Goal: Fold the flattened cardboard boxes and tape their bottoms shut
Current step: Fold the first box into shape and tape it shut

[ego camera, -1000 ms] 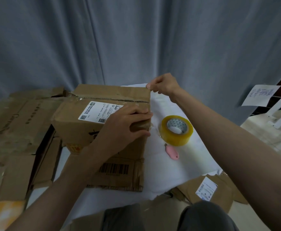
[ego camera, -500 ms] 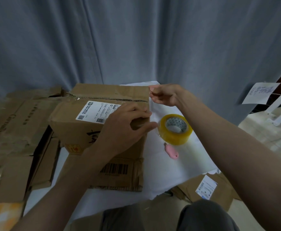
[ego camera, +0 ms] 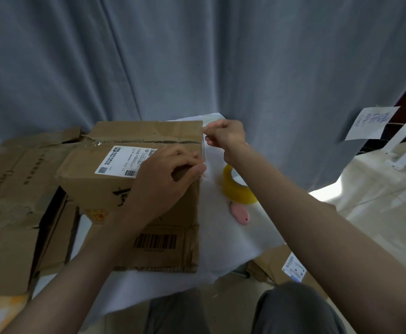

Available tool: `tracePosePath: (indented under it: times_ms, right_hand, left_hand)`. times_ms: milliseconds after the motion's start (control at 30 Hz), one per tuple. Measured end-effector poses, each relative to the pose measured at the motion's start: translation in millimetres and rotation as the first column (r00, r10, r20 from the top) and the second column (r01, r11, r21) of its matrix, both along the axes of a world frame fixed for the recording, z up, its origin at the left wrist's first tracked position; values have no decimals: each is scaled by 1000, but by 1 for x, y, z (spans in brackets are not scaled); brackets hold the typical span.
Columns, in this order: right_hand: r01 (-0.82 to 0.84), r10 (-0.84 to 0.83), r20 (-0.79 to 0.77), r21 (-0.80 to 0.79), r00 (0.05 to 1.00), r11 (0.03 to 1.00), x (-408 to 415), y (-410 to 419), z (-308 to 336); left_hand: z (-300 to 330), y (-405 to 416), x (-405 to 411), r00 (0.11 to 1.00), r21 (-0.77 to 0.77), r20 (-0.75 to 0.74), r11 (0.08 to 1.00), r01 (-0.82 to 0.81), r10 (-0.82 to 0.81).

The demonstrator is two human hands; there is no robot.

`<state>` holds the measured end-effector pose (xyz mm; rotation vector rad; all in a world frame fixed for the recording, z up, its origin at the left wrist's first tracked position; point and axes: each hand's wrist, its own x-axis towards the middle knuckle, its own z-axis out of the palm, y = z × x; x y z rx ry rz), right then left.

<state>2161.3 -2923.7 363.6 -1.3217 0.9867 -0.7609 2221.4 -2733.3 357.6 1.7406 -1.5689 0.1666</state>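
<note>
A folded cardboard box (ego camera: 129,138) with a white shipping label stands on the white-covered table (ego camera: 221,247), its seam facing up. My left hand (ego camera: 163,179) grips the box's right top edge, fingers on top and thumb on the side wall. Just past the far right corner, my right hand (ego camera: 226,137) pinches a strip of clear tape (ego camera: 205,153) that runs down the box's right edge to my left thumb. The yellowish tape roll (ego camera: 233,192) lies right of the box, partly hidden by my right forearm. A pink cutter (ego camera: 239,214) lies in front of the roll.
Flattened cardboard boxes (ego camera: 16,189) are stacked at the left of the table. A box flap with a barcode (ego camera: 158,247) lies flat in front of the box. More cardboard with a label (ego camera: 276,263) sits on the floor at the right. A grey curtain (ego camera: 197,56) hangs behind.
My right hand has turned and dropped slightly at the box's far right corner, and its forearm now covers part of the tape roll. My left hand has stayed on the right edge.
</note>
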Motion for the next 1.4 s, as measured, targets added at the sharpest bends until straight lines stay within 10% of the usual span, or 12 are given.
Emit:
tracePosePath:
  times_ms: [333,600,1233,1400]
  right_hand:
    - [-170,152,-82,-279,985,945,-46,47,1]
    - [-316,319,21,-87,948,945,-73,72,4]
    - [-347,369,-12,-374,929,860,-94,91,-12]
    - [-461,476,72,-161,877,873,-88,75,-14]
  left_hand:
    - [3,2,0,999,0,37,1000,7,-7]
    - [5,4,3,998,3,13,998,68,-69]
    - [6,7,10,974,147,169,981,128,-153]
    - [7,8,10,973,140,165,980,141,-163]
